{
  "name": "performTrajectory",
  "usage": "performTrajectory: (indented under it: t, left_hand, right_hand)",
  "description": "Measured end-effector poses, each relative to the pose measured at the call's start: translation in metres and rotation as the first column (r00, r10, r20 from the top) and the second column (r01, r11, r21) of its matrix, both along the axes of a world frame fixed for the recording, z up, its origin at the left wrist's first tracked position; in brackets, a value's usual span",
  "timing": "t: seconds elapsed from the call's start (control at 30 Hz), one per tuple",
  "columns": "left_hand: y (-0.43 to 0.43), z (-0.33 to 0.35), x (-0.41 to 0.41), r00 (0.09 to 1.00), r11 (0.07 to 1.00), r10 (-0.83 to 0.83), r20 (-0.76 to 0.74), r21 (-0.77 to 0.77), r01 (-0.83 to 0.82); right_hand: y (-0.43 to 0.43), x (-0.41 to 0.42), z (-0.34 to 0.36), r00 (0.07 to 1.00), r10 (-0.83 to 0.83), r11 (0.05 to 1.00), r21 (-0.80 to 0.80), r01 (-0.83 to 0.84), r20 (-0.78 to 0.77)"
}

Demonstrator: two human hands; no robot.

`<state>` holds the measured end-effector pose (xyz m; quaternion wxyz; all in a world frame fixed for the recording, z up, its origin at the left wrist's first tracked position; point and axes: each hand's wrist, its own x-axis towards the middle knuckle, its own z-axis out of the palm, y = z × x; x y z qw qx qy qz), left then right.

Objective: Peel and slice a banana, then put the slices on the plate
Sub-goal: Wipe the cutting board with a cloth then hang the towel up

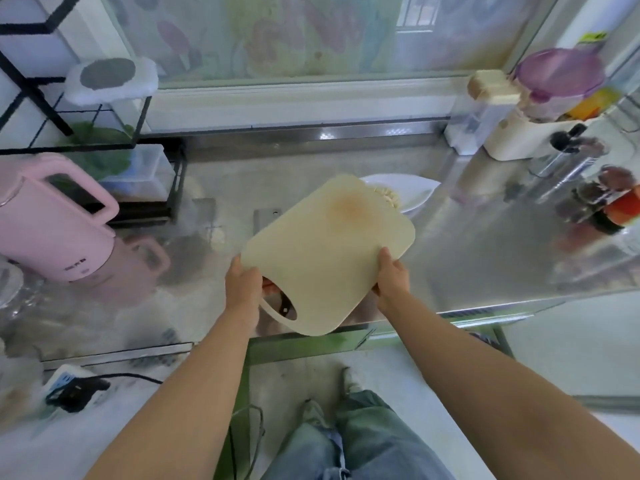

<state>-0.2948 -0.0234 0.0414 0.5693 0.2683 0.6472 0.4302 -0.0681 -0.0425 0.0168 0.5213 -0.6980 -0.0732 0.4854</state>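
L hand (242, 289), R hand (391, 275): grip tight on cutting board (325, 251), tilted over plate (412, 190).

The cutting board (329, 258) sits mid-frame, tilted above the counter (467, 254). The left hand (244, 289) grips its lower left edge, the right hand (393, 275) its lower right. The plate (415, 192) lies behind the board's upper right corner, with banana slices (389, 199) at that edge. A kettle (52, 220) stands far left, jars (609, 202) far right.
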Motion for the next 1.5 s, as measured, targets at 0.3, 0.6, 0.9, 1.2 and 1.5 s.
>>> performTrajectory:
  t: [0.3,0.6,0.9,1.2,1.5]
  left_hand:
    - [-0.012,-0.01,0.091,0.923,0.889,-0.384,0.038,-0.255,0.381]
    - [-0.013,-0.02,0.129,0.752,0.782,-0.602,-0.266,-0.387,0.489]
    - [-0.01,-0.035,0.149,0.346,0.724,-0.671,-0.656,-0.475,0.501]
    - [-0.015,-0.042,0.153,0.302,0.736,-0.65,-0.697,-0.48,0.477]
    - [-0.017,-0.037,0.143,0.186,0.785,-0.535,-0.824,-0.402,0.471]
  right_hand:
    - [-0.056,0.075,-0.018,0.934,-0.356,0.932,-0.051,0.358,0.045]
    - [-0.067,0.111,-0.026,0.974,-0.211,0.952,-0.242,0.186,-0.079]
    - [-0.064,0.154,-0.017,0.784,0.581,0.743,-0.535,-0.402,0.218]
    - [-0.041,0.129,-0.026,-0.137,0.797,0.391,-0.676,-0.625,0.588]
    - [-0.042,0.125,-0.032,-0.186,0.832,0.349,-0.753,-0.557,0.523]
